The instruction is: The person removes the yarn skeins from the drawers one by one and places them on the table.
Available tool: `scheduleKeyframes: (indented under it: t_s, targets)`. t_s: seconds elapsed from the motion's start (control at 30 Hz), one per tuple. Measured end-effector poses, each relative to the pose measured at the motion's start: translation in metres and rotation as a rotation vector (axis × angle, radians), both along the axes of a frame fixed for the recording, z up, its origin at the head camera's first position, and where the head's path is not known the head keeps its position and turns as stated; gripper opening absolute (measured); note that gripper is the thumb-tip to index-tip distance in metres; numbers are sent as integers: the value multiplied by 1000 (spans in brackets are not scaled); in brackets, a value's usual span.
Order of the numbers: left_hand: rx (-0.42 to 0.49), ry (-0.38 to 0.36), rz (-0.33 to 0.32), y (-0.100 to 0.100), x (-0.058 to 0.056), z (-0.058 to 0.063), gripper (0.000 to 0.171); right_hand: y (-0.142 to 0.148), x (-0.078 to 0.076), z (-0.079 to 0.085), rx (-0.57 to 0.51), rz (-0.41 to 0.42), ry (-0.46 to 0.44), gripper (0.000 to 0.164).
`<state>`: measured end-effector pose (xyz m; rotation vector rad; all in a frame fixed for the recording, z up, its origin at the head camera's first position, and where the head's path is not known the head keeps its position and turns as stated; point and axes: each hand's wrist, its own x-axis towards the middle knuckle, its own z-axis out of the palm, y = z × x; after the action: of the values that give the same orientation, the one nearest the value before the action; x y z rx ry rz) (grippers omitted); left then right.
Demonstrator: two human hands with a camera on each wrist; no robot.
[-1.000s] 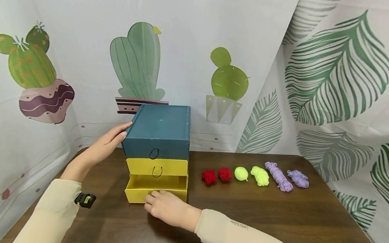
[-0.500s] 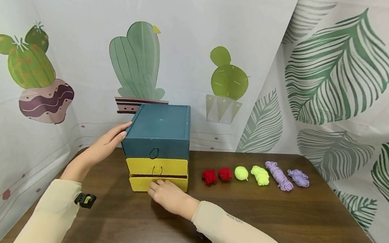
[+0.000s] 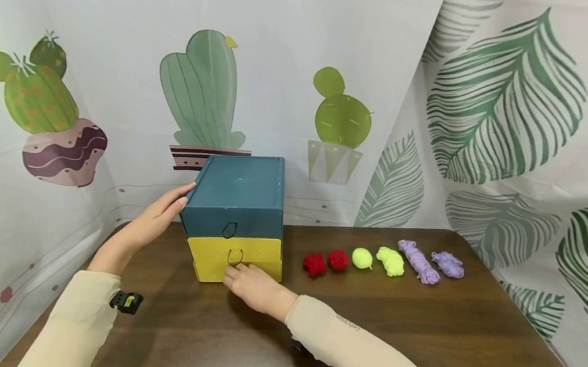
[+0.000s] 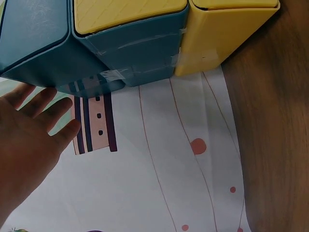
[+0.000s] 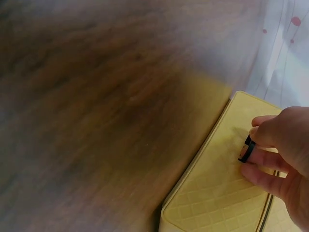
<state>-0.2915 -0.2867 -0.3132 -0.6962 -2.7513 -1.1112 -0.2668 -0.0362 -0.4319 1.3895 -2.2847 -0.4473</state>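
A small chest of drawers [image 3: 238,184] stands on the table, with a blue top drawer and two yellow drawers below. My left hand [image 3: 150,222] rests its straight fingers against the left side of the blue top part; the left wrist view shows those fingers [image 4: 46,104] spread along it. My right hand [image 3: 255,290] is at the front of the bottom yellow drawer [image 3: 207,270], which now sits pushed in. In the right wrist view, finger and thumb hold the drawer's black loop handle [image 5: 247,150]. The middle drawer [image 3: 209,247] is in, its own loop hanging just above my right fingers.
To the right on the brown table [image 3: 365,329] lies a row of yarn: two red bundles [image 3: 314,263], a neon yellow ball [image 3: 362,258] and skein [image 3: 390,261], and two lilac skeins [image 3: 418,262]. A printed curtain [image 3: 287,20] hangs close behind.
The bottom yellow drawer has slid from partly out to in, my right hand moving away from me with it. My left hand has stayed against the side. The head view has shifted slightly.
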Motion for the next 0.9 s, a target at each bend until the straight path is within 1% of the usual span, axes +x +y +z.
scheduleKeyframes:
  t_s: [0.17,0.37,0.53,0.67,0.73,0.83,0.9]
  targets:
    - [9,3,7,-1,1,1,54,0,-1,0,-8,-7,-39,26]
    - [13,13,14,0,1,0,53,0,2,0,-14,6,-25,22]
    - [44,-16,7,0,3,0,53,6,4,3,-20,44,-47,21]
    - [64,-45,8,-3,5,-1,55,14,7,9,-33,84,-78,25]
    - [63,-47,13,-4,6,-1,55,20,9,13,-44,96,-102,27]
    - [56,-39,27,-6,9,-1,57,31,9,17,-82,102,-134,28]
    - [60,-20,32,-8,12,-2,57,40,8,21,-120,104,-147,28]
